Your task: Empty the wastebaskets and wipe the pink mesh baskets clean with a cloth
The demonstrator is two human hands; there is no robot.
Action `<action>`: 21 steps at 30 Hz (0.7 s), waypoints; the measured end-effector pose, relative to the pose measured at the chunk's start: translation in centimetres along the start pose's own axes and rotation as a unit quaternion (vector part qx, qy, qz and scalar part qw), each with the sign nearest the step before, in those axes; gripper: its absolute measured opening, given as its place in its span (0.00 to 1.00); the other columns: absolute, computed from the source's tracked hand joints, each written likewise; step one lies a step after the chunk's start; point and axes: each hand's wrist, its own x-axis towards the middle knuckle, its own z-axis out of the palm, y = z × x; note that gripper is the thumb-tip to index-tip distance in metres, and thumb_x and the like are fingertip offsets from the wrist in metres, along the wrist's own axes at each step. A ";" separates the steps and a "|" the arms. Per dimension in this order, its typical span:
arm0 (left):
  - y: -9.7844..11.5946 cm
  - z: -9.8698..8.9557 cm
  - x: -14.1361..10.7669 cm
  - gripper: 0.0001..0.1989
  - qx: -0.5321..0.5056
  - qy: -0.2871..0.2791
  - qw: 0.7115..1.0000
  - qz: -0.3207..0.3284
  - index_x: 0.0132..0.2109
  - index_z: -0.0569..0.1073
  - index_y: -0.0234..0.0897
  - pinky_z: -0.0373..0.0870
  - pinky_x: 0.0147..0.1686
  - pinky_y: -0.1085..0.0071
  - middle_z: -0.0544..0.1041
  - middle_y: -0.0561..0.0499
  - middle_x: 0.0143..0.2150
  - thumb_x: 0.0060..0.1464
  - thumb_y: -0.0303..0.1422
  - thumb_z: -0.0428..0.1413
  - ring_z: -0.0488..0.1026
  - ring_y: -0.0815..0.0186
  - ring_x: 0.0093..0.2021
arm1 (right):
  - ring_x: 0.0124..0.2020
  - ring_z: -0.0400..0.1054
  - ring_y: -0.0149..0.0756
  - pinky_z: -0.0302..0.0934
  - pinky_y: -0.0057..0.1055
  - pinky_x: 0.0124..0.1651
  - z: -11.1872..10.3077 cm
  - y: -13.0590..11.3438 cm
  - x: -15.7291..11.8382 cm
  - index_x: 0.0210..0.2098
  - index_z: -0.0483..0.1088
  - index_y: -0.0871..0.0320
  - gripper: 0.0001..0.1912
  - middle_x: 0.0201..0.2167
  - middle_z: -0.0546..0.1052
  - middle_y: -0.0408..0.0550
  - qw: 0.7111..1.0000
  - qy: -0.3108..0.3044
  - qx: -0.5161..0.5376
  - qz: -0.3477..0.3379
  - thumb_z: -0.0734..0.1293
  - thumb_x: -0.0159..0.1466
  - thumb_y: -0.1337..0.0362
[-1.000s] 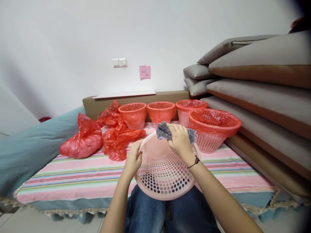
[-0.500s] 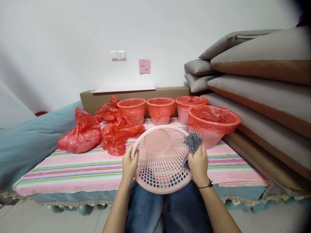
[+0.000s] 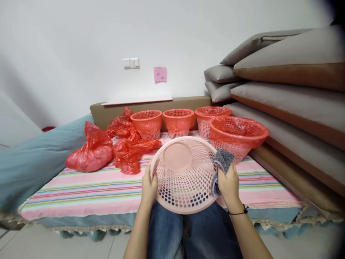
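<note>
A pink plastic basket [image 3: 185,176] with many holes is tilted above my lap, its open side toward me. My left hand [image 3: 149,184] grips the basket's left rim, thumb on the inside. On the opposite side, my right hand [image 3: 228,183] is closed around a grey cloth [image 3: 224,159] with a pale purple edge. That cloth lies over the basket's right rim, between the rim and my fingers. Part of the cloth is hidden behind my right hand.
Red-bag-lined baskets [image 3: 179,118] stand along the back, with a larger lined basket [image 3: 237,135] at right. A filled red bag [image 3: 93,151] and crumpled red bags [image 3: 132,153] lie left on the striped cloth [image 3: 88,194]. Grey cushions [image 3: 291,104] are stacked at right.
Both hands and the basket have shifted slightly right. The cloth now sits further out on the right rim.
</note>
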 end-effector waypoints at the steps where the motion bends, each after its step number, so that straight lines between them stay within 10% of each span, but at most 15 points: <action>1: 0.1 0.0 0.4 0.26 0.004 -0.011 1.000 0.007 0.61 0.65 0.39 0.62 0.64 0.54 0.73 0.44 0.60 0.54 0.25 0.50 0.68 0.57 0.62 | 0.51 0.67 0.52 0.61 0.47 0.52 0.0 -0.4 1.0 0.55 0.66 0.62 0.23 0.48 0.74 0.62 1.000 -0.006 -0.006 -0.020 0.58 0.65 0.58; 12: 4.9 -1.9 6.5 0.34 0.063 -0.197 0.974 0.089 0.62 0.66 0.37 0.60 0.65 0.54 0.72 0.44 0.62 0.46 0.19 0.46 0.67 0.57 0.63 | 0.45 0.64 0.48 0.54 0.40 0.48 2.8 -11.9 6.9 0.55 0.68 0.62 0.24 0.45 0.75 0.55 0.940 -0.126 -0.151 -0.280 0.62 0.59 0.68; 21: 5.6 -1.8 4.3 0.33 0.074 -0.170 0.979 0.087 0.59 0.70 0.36 0.63 0.63 0.56 0.77 0.45 0.56 0.45 0.18 0.46 0.71 0.59 0.59 | 0.44 0.61 0.49 0.52 0.42 0.48 3.2 -11.5 4.5 0.55 0.68 0.61 0.23 0.43 0.74 0.55 0.943 -0.091 -0.157 -0.279 0.62 0.60 0.65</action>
